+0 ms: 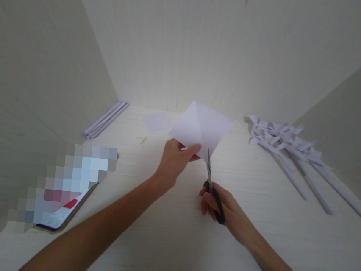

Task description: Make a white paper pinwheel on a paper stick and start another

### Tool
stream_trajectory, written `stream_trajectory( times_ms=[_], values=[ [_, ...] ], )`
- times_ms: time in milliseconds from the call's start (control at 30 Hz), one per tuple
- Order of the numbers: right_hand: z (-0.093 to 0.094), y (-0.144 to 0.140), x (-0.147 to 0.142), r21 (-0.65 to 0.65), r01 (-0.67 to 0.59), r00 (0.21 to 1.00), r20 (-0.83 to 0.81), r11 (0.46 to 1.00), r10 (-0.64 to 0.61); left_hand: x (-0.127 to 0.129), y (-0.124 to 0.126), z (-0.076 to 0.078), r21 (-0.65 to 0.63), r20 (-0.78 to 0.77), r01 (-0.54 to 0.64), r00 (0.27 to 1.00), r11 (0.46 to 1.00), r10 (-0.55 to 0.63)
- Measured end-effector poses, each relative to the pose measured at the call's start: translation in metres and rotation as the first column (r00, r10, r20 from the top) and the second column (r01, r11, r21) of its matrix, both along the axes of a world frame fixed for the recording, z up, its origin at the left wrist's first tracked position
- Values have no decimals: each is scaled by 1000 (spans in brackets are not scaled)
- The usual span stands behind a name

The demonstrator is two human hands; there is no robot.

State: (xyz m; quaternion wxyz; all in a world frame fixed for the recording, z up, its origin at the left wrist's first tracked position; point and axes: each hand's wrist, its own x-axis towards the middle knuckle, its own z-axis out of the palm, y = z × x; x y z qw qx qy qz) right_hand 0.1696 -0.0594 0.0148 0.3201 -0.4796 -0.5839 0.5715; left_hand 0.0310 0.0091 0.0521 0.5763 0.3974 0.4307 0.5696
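My left hand [174, 160] pinches the lower corner of a creased white paper square [202, 127] and holds it up above the pale desk [164, 236]. My right hand [221, 207] grips black-handled scissors [211, 181], blades pointing up. The blade tips touch the paper's lower corner, just right of my left thumb. Whether the blades are apart is hard to tell.
Several finished paper pinwheels on rolled paper sticks [293, 155] lie at the right. Rolled paper sticks [105, 119] rest along the left wall. A small paper piece [156, 121] lies at the back. A phone [64, 184] sits at the left front. Walls enclose three sides.
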Motion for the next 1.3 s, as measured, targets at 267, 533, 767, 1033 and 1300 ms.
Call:
stream_trajectory(
  times_ms=[267, 533, 767, 1033, 1300],
  values=[
    [2, 1, 0, -19, -43, 999, 25, 999, 44, -2, 1, -6, -20, -1, -36, 999, 999, 36],
    [5, 2, -2, -25, -35, 998, 44, 999, 36, -3, -1, -6, -4, -23, -27, 999, 1000, 27],
    [9, 2, -3, -28, -38, 998, 57, 999, 40, -3, -2, -4, -14, -28, -27, 999, 1000, 26],
    [11, 1, -3, -22, -36, 997, 72, 999, 37, -3, -3, -3, -4, -38, -20, 999, 1000, 20],
    [8, 1, -4, -26, -26, 998, 60, 999, 27, -3, -4, 0, 18, -70, -18, 997, 1000, 19]
  ],
)
